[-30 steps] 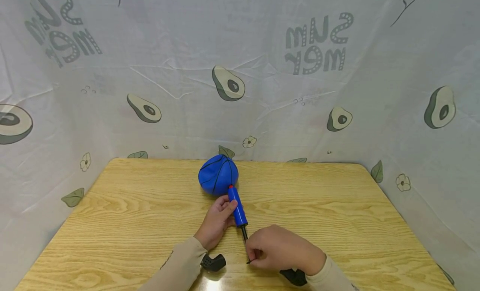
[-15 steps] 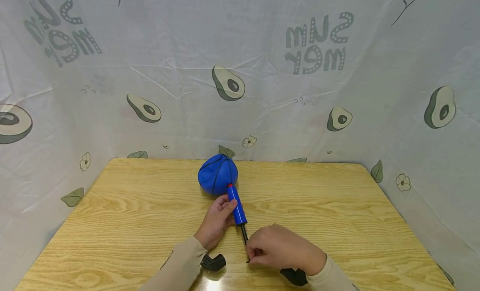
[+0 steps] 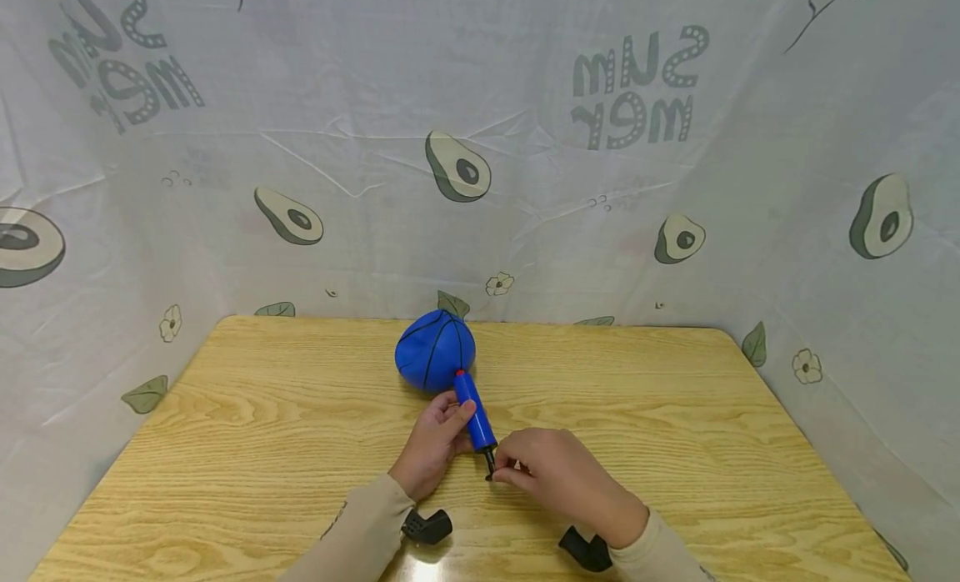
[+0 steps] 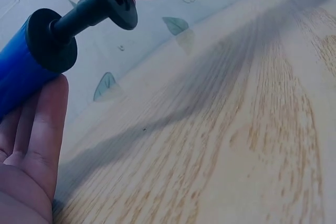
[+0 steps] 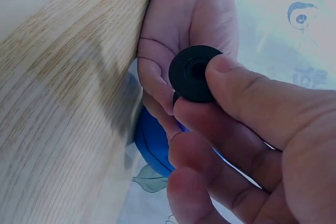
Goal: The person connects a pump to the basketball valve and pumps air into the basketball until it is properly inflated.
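Observation:
A blue ball with black lines, slightly uneven in shape, sits toward the back of the table. The red tip of a blue hand pump meets its front side. My left hand grips the pump's barrel, thumb on top, fingers underneath. My right hand pinches the black round handle between thumb and index finger, the other fingers loosely bent. In the left wrist view, a short stretch of black rod shows between barrel and handle. Any needle between pump and ball is hidden.
The wood-grain table lies beneath everything. A pale cloth printed with avocados, leaves and lettering hangs behind and at both sides. Black wrist devices sit at both sleeves.
My right hand has moved forward, toward the ball, and pushed the handle closer to the barrel, so less rod shows. My left hand stays in place.

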Tool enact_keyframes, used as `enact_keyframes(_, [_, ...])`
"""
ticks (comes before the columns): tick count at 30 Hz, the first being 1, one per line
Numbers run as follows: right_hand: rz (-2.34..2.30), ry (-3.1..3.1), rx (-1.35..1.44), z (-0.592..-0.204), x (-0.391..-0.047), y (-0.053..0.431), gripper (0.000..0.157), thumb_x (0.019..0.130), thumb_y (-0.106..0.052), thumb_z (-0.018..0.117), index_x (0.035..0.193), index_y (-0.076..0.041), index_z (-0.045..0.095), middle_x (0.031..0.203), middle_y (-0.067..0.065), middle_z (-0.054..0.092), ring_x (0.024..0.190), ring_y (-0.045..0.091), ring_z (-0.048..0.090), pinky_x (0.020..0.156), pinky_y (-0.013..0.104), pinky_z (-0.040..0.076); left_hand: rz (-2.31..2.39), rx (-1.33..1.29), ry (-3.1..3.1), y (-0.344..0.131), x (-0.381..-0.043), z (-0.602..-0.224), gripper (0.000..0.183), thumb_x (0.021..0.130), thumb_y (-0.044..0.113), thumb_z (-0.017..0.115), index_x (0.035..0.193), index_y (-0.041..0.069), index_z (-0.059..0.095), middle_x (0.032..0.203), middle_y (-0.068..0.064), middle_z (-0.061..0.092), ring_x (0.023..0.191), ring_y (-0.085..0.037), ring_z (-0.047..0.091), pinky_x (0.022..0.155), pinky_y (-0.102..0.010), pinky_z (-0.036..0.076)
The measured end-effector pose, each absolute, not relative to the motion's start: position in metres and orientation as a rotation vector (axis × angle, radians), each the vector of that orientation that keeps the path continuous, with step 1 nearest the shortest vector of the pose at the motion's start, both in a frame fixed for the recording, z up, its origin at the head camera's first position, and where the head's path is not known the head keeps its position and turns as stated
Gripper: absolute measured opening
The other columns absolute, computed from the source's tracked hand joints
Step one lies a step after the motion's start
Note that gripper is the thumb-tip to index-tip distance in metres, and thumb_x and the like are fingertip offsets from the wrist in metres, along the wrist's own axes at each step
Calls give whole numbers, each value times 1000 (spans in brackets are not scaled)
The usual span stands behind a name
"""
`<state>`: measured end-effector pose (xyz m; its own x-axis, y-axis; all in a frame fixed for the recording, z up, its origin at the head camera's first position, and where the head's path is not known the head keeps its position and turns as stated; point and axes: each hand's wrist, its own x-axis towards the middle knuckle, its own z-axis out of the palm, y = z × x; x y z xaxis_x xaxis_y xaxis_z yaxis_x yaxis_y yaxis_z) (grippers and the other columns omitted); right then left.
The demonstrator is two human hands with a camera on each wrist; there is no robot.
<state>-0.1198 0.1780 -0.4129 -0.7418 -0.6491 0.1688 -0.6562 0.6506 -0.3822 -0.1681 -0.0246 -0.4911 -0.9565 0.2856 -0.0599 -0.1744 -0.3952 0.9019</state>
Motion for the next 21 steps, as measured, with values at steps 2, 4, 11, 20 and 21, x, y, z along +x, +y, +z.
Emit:
enact_keyframes(2, [657,-2837,1117,-413,-119,178,11,93,-24,79,85,-22,71,77,-17,65,67,-8,52,58,16,45,2409,155,1531,-25,-168,-491,35,110,20,55,133,-4,44,115,-13,69,94,-14,71,80,-32,60])
enact_keyframes(4, [648,-2832,1133,-412,-120,179,11,93,-24,79,85,-22,71,78,-17,65,68,-8,52,58,16,45,2404,165,1526,-25,-168,-491,35,110,20,54,134,-3,43,115,-12,69,94,-14,70,81,-32,60])
enact_keyframes(11, [594,-2825,1255,-410,-120,180,10,92,-23,80,85,-22,73,80,-17,66,66,-9,50,59,13,43,2393,177,1529,-25,-169,-493,37,111,20,53,137,-4,42,116,-12,66,98,-17,69,80,-32,59])
enact_keyframes(20, [638,-2848,1455,-408,-118,182,16,92,-23,81,78,-24,72,73,-22,58,64,-10,47,60,9,41,2403,157,1537,-25,-170,-495,37,110,21,54,136,-4,43,117,-14,66,97,-18,69,82,-32,59])
enact_keyframes(21, [657,-2852,1476,-408,-118,182,16,91,-22,82,78,-23,72,72,-22,58,64,-10,47,60,9,41,2404,156,1535,-25,-170,-495,37,110,21,54,136,-4,44,116,-12,67,97,-17,69,81,-32,59])
